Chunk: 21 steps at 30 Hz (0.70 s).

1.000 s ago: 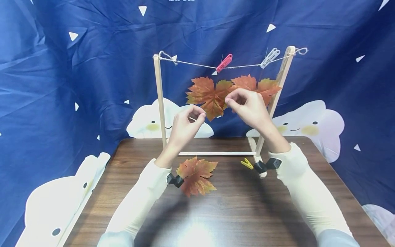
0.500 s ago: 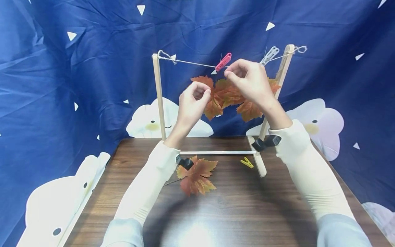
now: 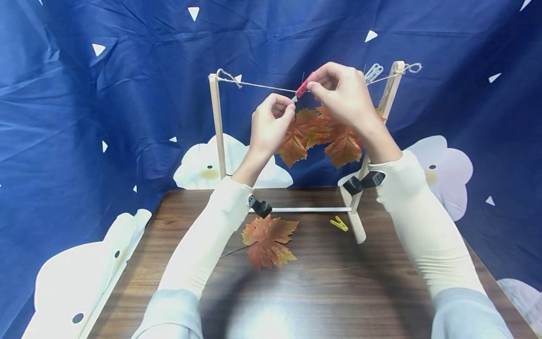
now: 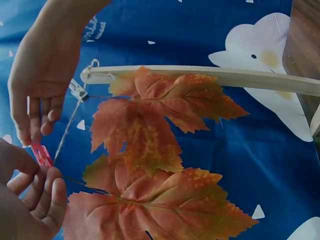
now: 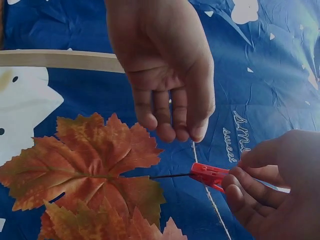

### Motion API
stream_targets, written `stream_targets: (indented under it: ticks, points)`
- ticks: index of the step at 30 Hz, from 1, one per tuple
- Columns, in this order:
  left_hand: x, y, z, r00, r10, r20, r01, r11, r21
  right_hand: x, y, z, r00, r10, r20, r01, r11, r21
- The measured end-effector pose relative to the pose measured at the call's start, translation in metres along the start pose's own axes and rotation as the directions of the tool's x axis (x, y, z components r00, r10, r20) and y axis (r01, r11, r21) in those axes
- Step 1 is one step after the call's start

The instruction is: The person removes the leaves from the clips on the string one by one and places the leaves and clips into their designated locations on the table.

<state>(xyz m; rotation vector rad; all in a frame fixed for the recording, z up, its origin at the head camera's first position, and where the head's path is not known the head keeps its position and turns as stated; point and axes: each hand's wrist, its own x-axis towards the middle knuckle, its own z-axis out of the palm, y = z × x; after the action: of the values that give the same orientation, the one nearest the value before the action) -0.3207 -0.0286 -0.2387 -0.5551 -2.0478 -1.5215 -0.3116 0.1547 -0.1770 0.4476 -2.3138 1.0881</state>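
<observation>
A string [image 3: 264, 86] runs between the two posts of a wooden frame. My right hand [image 3: 345, 96] pinches the handle end of a red clothespin [image 5: 207, 173] clipped on the string. In the right wrist view, the clothespin holds the dark stem of an orange maple leaf [image 5: 95, 170]. My left hand [image 3: 271, 125] is just left of it, thumb and forefinger pinched together at the string. To the right, a second maple leaf [image 3: 345, 148] hangs from a pale grey clothespin [image 3: 373, 73], partly hidden by my right hand.
On the brown table [image 3: 322, 287] lies another maple leaf [image 3: 271, 242] with its stem pointing left. A yellow clothespin [image 3: 338, 223] lies near the frame's right foot [image 3: 357, 228]. A blue cloth [image 3: 139, 103] with white clouds hangs behind.
Both hands have risen from in front of the hanging leaves to the string. The right hand has taken hold of the red clothespin, and the left has come up beside it.
</observation>
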Motion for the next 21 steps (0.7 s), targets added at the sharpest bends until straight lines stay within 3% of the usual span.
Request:
stream_targets:
  ticks: [6, 11, 15, 21]
  points:
    - [0.008, 0.001, 0.004, 1.000, -0.028, -0.004, 0.028, 1.000, 0.003, 0.005, -0.004, -0.002, 0.998, -0.029, -0.059, 0.030, 0.999, 0.015]
    - [0.013, 0.001, 0.009, 0.997, -0.071, -0.027, 0.071, 0.997, 0.027, 0.009, -0.006, -0.004, 0.996, -0.033, -0.083, 0.030, 0.999, -0.038]
    - [0.015, 0.001, 0.012, 0.993, -0.116, -0.022, 0.117, 0.992, 0.049, 0.011, -0.007, -0.005, 1.000, 0.031, 0.007, -0.030, 0.998, -0.060]
    - [0.017, 0.000, 0.015, 0.984, -0.170, 0.046, 0.169, 0.985, 0.024, 0.012, -0.005, -0.003, 0.986, 0.108, 0.125, -0.099, 0.992, -0.077]
